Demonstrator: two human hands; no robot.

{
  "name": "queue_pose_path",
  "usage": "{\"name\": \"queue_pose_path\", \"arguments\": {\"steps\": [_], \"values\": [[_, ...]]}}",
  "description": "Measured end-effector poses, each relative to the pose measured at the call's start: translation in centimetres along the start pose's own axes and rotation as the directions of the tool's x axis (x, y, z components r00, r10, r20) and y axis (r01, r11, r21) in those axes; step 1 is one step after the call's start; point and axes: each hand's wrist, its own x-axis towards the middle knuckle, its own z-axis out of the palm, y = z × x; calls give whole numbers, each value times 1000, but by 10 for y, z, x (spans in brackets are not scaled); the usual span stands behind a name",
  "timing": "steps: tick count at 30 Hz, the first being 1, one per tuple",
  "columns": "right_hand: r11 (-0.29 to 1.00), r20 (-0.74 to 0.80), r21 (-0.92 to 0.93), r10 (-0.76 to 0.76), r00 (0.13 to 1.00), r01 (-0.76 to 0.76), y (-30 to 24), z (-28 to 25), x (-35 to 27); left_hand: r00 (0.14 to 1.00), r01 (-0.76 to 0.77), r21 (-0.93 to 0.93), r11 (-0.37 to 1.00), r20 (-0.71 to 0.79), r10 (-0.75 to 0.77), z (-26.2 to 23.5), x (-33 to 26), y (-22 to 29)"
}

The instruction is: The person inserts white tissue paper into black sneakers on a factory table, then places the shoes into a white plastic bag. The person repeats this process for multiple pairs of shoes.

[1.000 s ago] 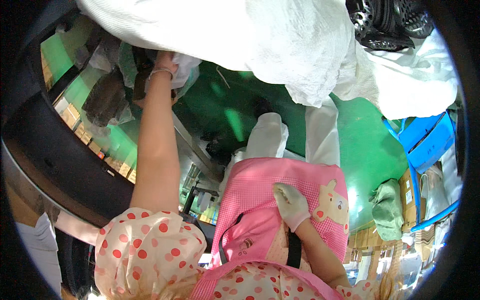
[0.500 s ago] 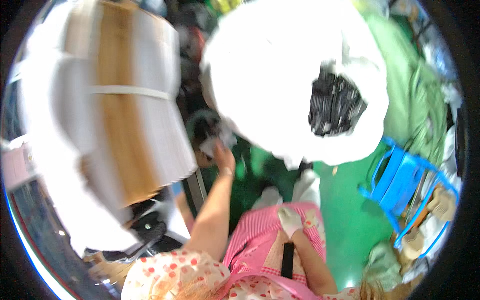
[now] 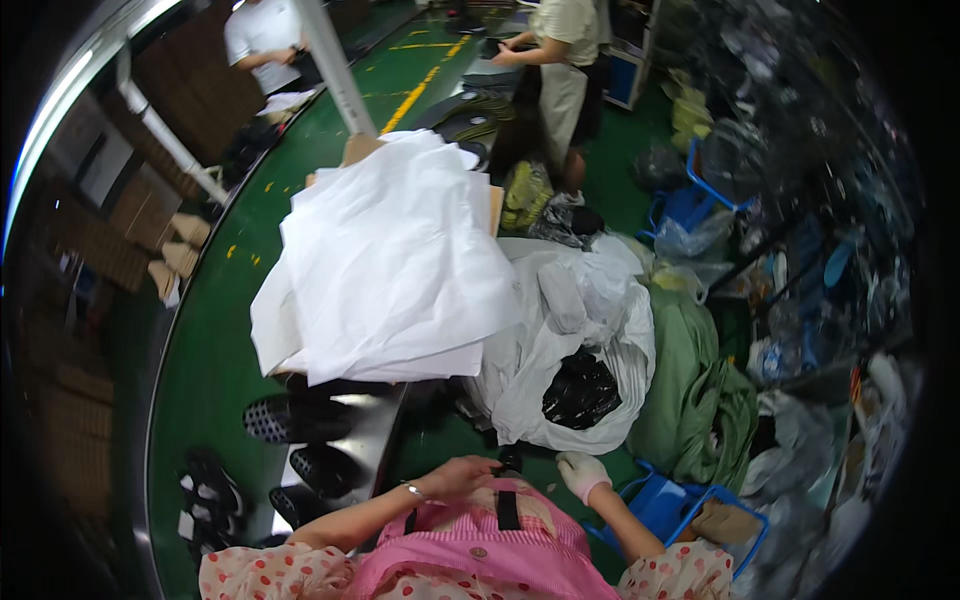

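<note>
My left hand [image 3: 462, 476], bare with a bracelet at the wrist, is just above the front of my pink apron [image 3: 470, 555]. Its fingers are drawn together beside a small dark thing [image 3: 510, 458]; whether they grip it is not clear. A white glove covers my right hand [image 3: 582, 474], whose fingers look curled, with nothing seen in them. Ahead of both hands stands a large white sack [image 3: 640, 390], its mouth showing black plastic [image 3: 582, 388] inside. Left of the sack, white paper sheets [image 3: 390, 250] lie piled on a box.
Black shoe soles [image 3: 295, 418] lie on the metal-edged bench at left. A green sack [image 3: 690, 390] and a blue stool [image 3: 665, 510] are at right. Two people, one in a white shirt [image 3: 262, 40] and another in a pale apron [image 3: 562, 90], stand farther off.
The view has swung up and out. My left hand has come back from a crumpled white piece at the bench side to my apron front. My right hand stays in front of me.
</note>
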Motion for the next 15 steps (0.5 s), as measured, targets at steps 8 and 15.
{"name": "queue_pose_path", "arguments": {"steps": [8, 15], "values": [[870, 169, -72, -471, 866, 488, -92, -31, 57, 817, 162, -215, 963, -518, -253, -14, -129, 27], [717, 332, 158, -686, 647, 679, -212, 31, 63, 475, 29, -620, 784, -682, -557, -3, -208, 68]]}}
